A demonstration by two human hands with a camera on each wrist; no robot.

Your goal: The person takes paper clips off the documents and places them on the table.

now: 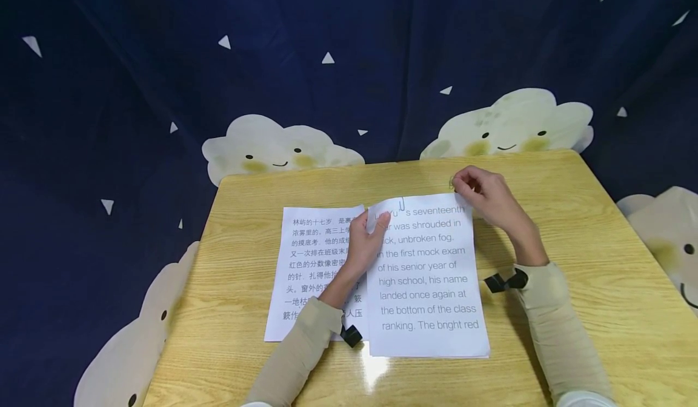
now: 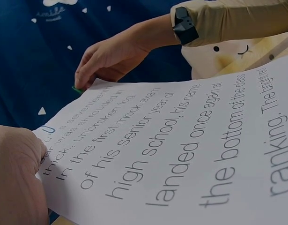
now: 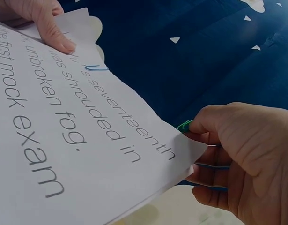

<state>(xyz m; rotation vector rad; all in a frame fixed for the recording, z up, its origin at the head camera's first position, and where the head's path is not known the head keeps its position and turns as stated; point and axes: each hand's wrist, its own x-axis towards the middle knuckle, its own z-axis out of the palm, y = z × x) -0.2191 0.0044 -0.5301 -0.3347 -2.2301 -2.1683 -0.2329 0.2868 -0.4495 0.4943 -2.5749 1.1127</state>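
My left hand (image 1: 364,243) pinches the upper left edge of a stack of printed English pages (image 1: 425,286), thumb on top. A blue paper clip (image 1: 402,204) sits on the top edge of that stack, near its middle. Between the thumb and finger of my right hand (image 1: 488,198) is a green paper clip (image 3: 184,126), just at the top right corner of the pages. In the right wrist view the other fingers lie behind that corner. The upper end of the stack is raised off the table.
A sheet of Chinese text (image 1: 311,268) lies flat on the wooden table (image 1: 229,261) to the left, partly covered by my left forearm. Behind the table hangs a dark blue curtain (image 1: 283,49) with clouds and white triangles.
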